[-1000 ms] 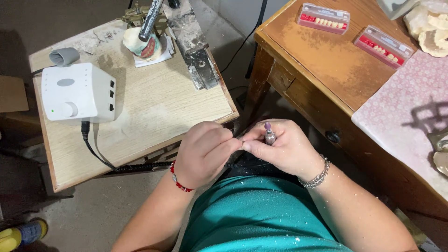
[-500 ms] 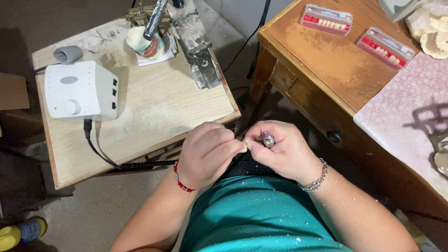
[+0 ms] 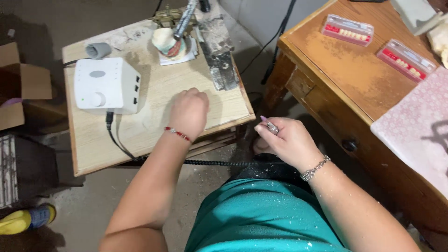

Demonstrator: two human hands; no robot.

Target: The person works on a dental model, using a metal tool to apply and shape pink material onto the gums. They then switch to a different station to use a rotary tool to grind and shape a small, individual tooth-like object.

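Left hand (image 3: 189, 112) on side table (image 3: 154, 98), near edge

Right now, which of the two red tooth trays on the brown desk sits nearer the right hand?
The left tray, by the desk's near corner; the other lies farther right of the right hand.
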